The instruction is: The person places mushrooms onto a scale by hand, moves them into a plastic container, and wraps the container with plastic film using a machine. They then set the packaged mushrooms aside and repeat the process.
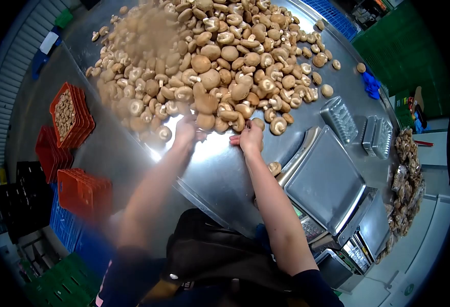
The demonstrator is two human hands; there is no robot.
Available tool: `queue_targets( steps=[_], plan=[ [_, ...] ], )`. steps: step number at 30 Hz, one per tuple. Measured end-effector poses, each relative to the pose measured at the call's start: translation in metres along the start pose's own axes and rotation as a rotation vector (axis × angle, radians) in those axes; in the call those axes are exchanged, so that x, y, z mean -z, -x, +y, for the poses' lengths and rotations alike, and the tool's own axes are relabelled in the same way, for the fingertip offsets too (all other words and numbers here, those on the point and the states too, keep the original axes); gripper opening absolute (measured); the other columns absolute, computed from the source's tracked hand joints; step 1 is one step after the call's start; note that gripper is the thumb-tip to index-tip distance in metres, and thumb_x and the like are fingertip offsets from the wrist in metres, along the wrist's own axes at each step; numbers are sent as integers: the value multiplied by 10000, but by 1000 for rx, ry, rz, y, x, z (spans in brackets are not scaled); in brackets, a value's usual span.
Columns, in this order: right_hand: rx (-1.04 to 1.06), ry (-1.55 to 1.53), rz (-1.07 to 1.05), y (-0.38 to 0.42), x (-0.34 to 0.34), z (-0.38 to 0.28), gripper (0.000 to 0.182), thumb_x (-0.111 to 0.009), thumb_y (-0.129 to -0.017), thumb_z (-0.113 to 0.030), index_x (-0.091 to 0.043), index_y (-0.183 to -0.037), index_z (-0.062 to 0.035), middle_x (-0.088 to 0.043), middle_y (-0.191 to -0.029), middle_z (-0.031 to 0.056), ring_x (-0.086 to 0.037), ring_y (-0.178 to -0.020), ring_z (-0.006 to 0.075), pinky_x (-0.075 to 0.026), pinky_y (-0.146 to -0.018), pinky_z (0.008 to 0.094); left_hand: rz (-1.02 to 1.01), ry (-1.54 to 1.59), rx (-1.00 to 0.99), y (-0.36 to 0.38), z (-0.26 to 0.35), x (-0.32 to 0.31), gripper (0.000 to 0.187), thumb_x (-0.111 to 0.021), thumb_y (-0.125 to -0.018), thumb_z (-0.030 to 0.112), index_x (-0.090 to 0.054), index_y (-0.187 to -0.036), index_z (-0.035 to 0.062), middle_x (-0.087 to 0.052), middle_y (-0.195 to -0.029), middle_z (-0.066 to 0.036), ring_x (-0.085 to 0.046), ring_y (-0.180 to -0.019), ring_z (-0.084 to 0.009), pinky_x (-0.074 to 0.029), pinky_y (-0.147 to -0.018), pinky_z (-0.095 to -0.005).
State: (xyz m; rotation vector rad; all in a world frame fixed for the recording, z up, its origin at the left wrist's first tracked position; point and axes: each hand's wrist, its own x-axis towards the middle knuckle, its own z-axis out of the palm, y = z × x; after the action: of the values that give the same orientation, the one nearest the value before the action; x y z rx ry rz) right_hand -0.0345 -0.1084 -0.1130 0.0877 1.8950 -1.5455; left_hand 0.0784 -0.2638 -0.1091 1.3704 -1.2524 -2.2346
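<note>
A large heap of brown-capped shiitake mushrooms [210,52] covers the far part of a shiny steel table [212,176]. At its near edge, my left hand [186,132], somewhat blurred, and my right hand [250,138] are closed at either end of a row of mushrooms [205,122]. A thin clear edge glints under this row, like the rim of a clear plastic tray; the rest of it is hidden. The fingertips of both hands point inward. One mushroom [258,123] lies against my right hand's far side, and a loose mushroom [274,168] sits beside my right forearm.
Right of my arm stands a scale with a steel pan [328,179]. Beyond it are clear plastic trays [340,120] and a blue glove [371,84]. Bagged mushrooms [408,179] pile up at far right. Red crates [84,192] stand left of the table, one holding mushrooms [64,113].
</note>
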Motion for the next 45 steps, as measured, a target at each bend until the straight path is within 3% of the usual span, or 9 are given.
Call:
queue_targets(
  steps=[3, 15, 23, 27, 28, 31, 38, 43, 45],
  plan=[
    [42, 2, 20, -6, -3, -9, 445, -315, -935, 69, -312, -1379, 96, -631, -881, 247, -670, -541, 279, -557, -423, 320, -54, -23, -164, 1, -5, -6, 316, -287, -924, -51, -442, -1196, -93, -610, -787, -213, -565, -476, -213, -428, -359, -281],
    [180, -196, -34, 78, 43, 8, 465, -312, -1000, 1, -266, -1462, 9, -612, -1099, 200, -672, -640, 207, -573, -533, 289, -54, -3, -185, 96, -1, -15, 310, -382, -964, -2, -407, -1273, -21, -628, -1003, -209, -602, -514, -204, -427, -377, -241],
    [327, -38, 160, 144, 129, -17, 427, -424, -951, 50, -416, -1377, 49, -561, -1193, 168, -664, -686, 165, -556, -561, 263, -240, -148, -170, 148, 5, -67, 351, -455, -925, -7, -416, -1272, -49, -615, -986, -154, -610, -505, -194, -419, -327, -237],
    [593, 322, 417, 171, 189, -5, 404, -486, -907, 68, -488, -1310, 47, -541, -1216, 145, -637, -947, 194, -537, -816, 289, -411, -176, -70, 165, -13, -111, 343, -532, -897, -4, -474, -1231, -53, -555, -1067, -149, -601, -501, -164, -418, -330, -230],
    [532, 282, 445, 180, 203, -4, 410, -522, -874, 71, -513, -1281, 33, -525, -1247, 141, -563, -1113, 233, -464, -959, 323, -458, -200, -60, 170, -16, -124, 326, -556, -884, -6, -504, -1202, -55, -531, -1085, -141, -601, -503, -157, -409, -328, -226],
    [564, 547, 629, 197, 244, 16, 437, -546, -840, 74, -526, -1272, 16, -514, -1270, 146, -511, -1180, 282, -426, -1000, 352, -587, -362, -33, 178, -33, -160, 326, -574, -869, -24, -518, -1188, -63, -582, -1020, -109, -578, -486, -124, -397, -331, -225],
    [478, 727, 802, 227, 300, 59, 459, -588, -799, 61, -543, -1251, -5, -449, -1364, 161, -361, -1322, 377, -311, -1097, 431, -706, -881, -378, 185, -84, -215, 353, -635, -819, -38, -534, -1156, -64, -629, -896, -117, -595, -538, -146, -461, -425, -276],
    [377, 816, 693, 235, 314, 70, 412, -564, -847, 4, -517, -1255, 31, -418, -1405, 182, -328, -1352, 368, -304, -1106, 428, -593, -1125, -832, 180, -100, -213, 319, -675, -795, 14, -580, -1092, -52, -640, -827, -147, -632, -683, -227, -525, -629, -348],
    [385, 827, 614, 244, 322, 68, 401, -549, -867, -19, -510, -1262, 35, -422, -1400, 189, -335, -1351, 356, -308, -1104, 415, -611, -1109, -882, 178, -90, -210, 304, -666, -805, 31, -591, -1090, -45, -646, -827, -150, -644, -709, -239, -517, -639, -353]
  ],
)
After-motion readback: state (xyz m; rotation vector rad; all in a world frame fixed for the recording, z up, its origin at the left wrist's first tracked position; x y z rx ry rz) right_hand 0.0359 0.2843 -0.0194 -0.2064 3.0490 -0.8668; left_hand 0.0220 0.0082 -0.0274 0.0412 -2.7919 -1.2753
